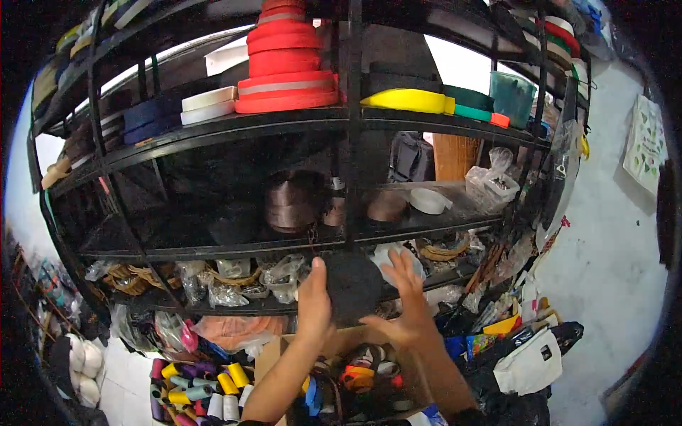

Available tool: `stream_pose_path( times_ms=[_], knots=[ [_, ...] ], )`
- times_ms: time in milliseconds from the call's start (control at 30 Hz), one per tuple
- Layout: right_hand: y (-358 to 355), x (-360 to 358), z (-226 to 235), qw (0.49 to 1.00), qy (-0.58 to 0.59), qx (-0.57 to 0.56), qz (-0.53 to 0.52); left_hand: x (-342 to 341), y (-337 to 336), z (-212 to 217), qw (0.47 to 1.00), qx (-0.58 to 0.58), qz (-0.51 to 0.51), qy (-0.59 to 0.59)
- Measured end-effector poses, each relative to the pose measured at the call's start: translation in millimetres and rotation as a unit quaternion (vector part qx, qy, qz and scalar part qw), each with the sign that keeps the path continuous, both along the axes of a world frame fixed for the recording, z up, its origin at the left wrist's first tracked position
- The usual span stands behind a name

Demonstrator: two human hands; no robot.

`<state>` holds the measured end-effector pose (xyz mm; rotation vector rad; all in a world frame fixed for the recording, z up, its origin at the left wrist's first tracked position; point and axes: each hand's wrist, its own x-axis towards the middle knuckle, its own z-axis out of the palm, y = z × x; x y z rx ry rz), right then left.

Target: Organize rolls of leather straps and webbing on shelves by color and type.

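Note:
A black round roll, seemingly of webbing or strap [353,287], is held up in front of the rack's lower shelves. My left hand [315,302] grips its left side, thumb pointing up along the edge. To the right of the roll, my right hand [408,298] is open, fingers spread and thumb apart, with a gap showing between palm and roll. Below both forearms stands a cardboard box [280,348] with mixed rolls of strap inside, among them an orange one [359,378].
The black metal rack [213,135] carries red strap rolls [284,64], a yellow roll [405,101] and a brown spool [291,202]. Baskets and plastic bags [280,277] line its lower shelf. Thread cones [202,390] lie lower left; a white pouch [529,362] lies right.

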<state>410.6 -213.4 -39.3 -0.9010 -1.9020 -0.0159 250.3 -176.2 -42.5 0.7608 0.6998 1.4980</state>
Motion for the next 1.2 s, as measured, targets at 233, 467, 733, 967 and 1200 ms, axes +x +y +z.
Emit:
stream_pose_path(
  times_ms=[233, 467, 733, 967, 1200],
  knots=[
    [-3.8, 10.8, 29.0, 0.997, -0.067, -0.047, 0.002, 22.2, -6.2, 36.2, 0.982, 0.088, -0.059, 0.155],
    [-12.5, 14.7, 7.3, 0.998, -0.037, -0.005, -0.042, 44.1, -12.2, 9.1, 0.987, 0.064, -0.055, 0.138],
    [-19.0, 19.3, 6.5, 0.993, -0.043, -0.002, -0.109, 51.9, -11.5, 7.7, 0.987, 0.036, -0.097, 0.121],
    [-13.9, 9.8, -1.4, 0.996, 0.005, -0.005, -0.094, 44.1, -8.0, 0.0, 0.983, 0.101, -0.060, 0.144],
    [-3.1, 11.5, 6.1, 0.993, 0.089, 0.017, -0.076, 20.8, -21.1, 23.2, 0.964, 0.076, -0.068, 0.245]
  ],
)
